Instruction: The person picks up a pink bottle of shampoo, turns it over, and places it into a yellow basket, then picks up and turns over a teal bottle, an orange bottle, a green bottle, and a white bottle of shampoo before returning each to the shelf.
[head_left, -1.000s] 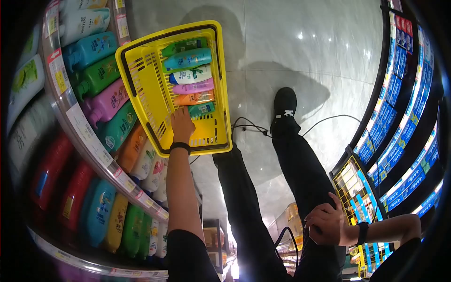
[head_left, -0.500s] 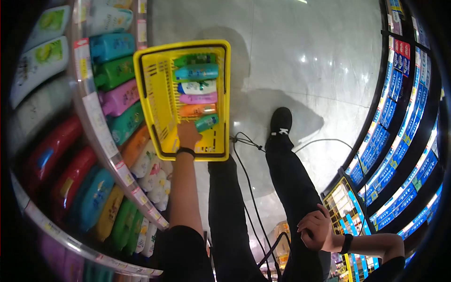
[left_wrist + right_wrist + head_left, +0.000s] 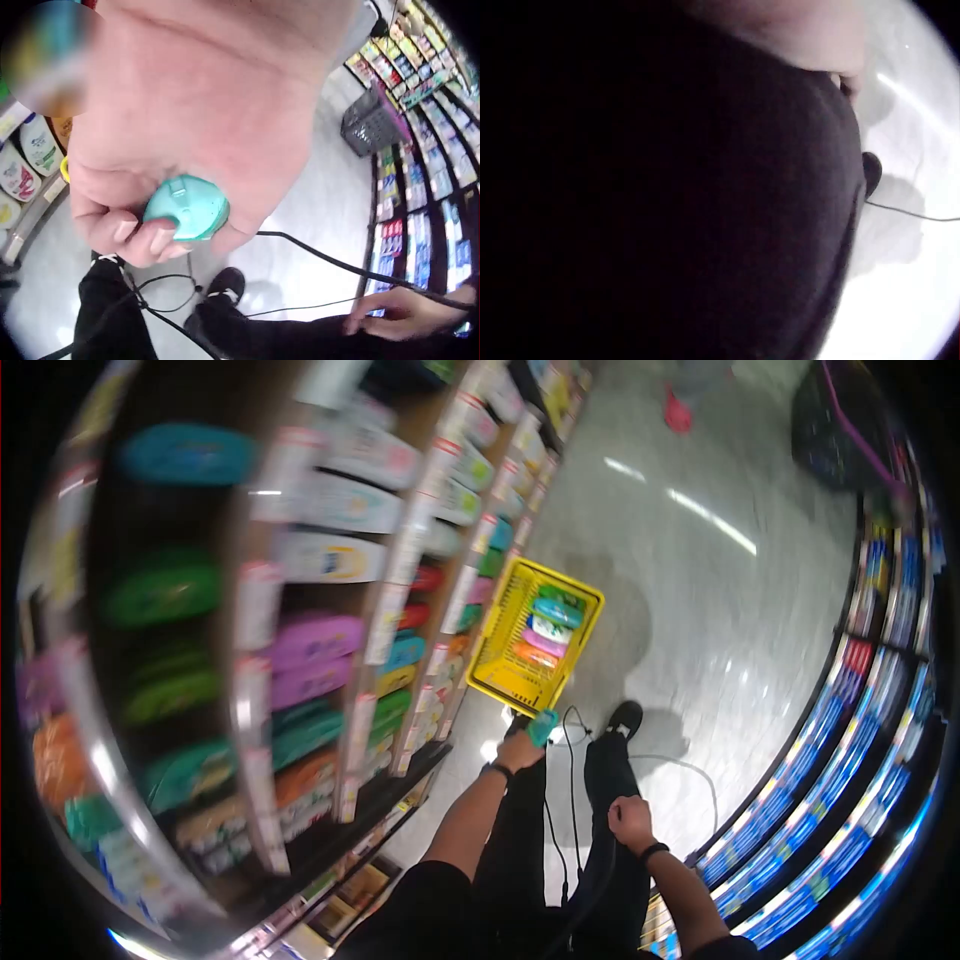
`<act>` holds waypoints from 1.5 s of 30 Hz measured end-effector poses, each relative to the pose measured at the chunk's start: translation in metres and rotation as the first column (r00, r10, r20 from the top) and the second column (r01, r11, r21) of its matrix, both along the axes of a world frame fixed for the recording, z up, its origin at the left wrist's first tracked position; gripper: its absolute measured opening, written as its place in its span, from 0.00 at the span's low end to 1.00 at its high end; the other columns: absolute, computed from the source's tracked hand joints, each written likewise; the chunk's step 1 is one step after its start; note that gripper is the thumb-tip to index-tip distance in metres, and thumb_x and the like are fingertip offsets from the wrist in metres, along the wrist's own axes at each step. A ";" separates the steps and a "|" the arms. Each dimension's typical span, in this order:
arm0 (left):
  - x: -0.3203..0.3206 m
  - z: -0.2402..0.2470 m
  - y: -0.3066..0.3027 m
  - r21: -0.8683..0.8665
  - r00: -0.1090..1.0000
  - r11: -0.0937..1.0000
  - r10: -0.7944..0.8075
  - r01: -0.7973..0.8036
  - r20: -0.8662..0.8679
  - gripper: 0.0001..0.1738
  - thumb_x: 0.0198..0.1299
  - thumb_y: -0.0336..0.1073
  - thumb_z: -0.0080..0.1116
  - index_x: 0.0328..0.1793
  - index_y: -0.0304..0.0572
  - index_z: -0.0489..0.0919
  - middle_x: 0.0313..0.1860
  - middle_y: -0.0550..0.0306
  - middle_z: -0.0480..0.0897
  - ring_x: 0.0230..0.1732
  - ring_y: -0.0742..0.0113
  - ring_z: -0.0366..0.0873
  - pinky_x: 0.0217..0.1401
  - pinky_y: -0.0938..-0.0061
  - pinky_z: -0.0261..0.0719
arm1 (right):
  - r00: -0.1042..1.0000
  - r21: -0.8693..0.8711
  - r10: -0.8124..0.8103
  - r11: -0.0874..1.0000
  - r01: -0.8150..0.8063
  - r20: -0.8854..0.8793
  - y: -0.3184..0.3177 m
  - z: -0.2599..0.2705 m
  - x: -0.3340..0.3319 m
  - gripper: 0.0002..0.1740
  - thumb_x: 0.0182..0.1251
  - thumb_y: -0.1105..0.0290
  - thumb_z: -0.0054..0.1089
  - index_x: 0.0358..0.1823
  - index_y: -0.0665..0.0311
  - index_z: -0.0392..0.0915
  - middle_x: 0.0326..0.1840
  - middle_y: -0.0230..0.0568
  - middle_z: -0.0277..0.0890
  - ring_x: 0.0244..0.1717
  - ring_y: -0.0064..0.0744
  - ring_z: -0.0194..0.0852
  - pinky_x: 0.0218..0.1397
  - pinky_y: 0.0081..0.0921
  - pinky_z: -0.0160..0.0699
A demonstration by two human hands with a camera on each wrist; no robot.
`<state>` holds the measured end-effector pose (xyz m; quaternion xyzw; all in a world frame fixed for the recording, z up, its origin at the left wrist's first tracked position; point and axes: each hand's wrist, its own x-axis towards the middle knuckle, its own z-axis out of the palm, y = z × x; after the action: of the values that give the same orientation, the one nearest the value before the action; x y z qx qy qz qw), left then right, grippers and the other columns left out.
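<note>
My left hand (image 3: 520, 748) grips a small teal bottle (image 3: 543, 727) just outside the near end of the yellow shopping basket (image 3: 502, 645). In the left wrist view, its rounded teal flip cap (image 3: 191, 208) shows between fingers and thumb; the palm hides the rest. Inside the basket a row of shampoo-like bottles lies side by side: green (image 3: 563, 598), blue (image 3: 556, 612), white, pink (image 3: 543, 642) and orange (image 3: 536, 655). My right hand (image 3: 630, 822) rests by the right thigh, loosely curled and holding nothing. Dark cloth fills most of the right wrist view.
Shelves of bottles (image 3: 315, 650) line the left, beside the basket. On the right stand shelves of mostly blue boxes (image 3: 800, 800). A dark basket (image 3: 367, 124) with a purple handle stands farther along the aisle. Black cords (image 3: 572, 790) hang near the legs and trail over the floor.
The left hand has lifted the teal bottle out of the basket and drawn it back toward the body. The head view has risen and swung, so the basket looks smaller and farther off.
</note>
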<state>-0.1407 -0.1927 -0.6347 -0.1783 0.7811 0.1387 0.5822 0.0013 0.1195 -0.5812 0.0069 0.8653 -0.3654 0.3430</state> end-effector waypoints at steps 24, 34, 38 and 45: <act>0.254 0.477 0.110 0.412 0.551 0.897 0.428 -0.161 -0.716 0.43 0.47 0.50 0.64 0.75 0.54 0.70 0.48 0.40 0.86 0.50 0.41 0.83 0.52 0.52 0.80 | 0.483 -0.123 0.644 0.521 -0.845 -0.593 -0.007 0.386 -0.046 0.32 0.50 0.69 0.66 0.62 0.57 0.72 0.56 0.48 0.76 0.59 0.55 0.74 0.60 0.44 0.76; 0.382 0.468 0.162 0.878 -0.201 0.230 0.920 -0.420 -0.337 0.37 0.63 0.39 0.65 0.77 0.43 0.64 0.52 0.47 0.85 0.48 0.65 0.84 0.48 0.68 0.81 | 0.417 -0.029 0.734 0.477 -0.878 -0.536 0.018 0.431 0.010 0.24 0.61 0.50 0.70 0.48 0.60 0.79 0.37 0.41 0.83 0.36 0.46 0.82 0.43 0.39 0.80; 0.390 0.491 0.165 0.951 -0.258 0.180 0.935 -0.252 -0.245 0.29 0.72 0.38 0.56 0.75 0.40 0.65 0.57 0.52 0.84 0.49 0.69 0.83 0.48 0.73 0.79 | 0.677 -0.470 0.721 0.655 -0.592 0.152 0.031 0.445 0.008 0.22 0.67 0.52 0.63 0.49 0.64 0.77 0.26 0.29 0.75 0.22 0.19 0.63 0.27 0.20 0.63; 0.374 0.535 0.182 0.957 -0.160 0.174 0.964 -0.230 -0.214 0.27 0.74 0.41 0.52 0.74 0.37 0.66 0.59 0.51 0.83 0.53 0.66 0.82 0.53 0.73 0.76 | 0.552 -0.815 0.699 0.577 -0.058 0.455 0.049 0.476 0.007 0.24 0.69 0.57 0.59 0.58 0.68 0.73 0.27 0.36 0.72 0.22 0.20 0.59 0.28 0.22 0.60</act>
<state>0.2334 -0.0105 -0.1002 -0.2480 0.5956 0.7559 -0.1110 0.0088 0.1680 -0.1048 -0.1876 0.4005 -0.5428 0.7140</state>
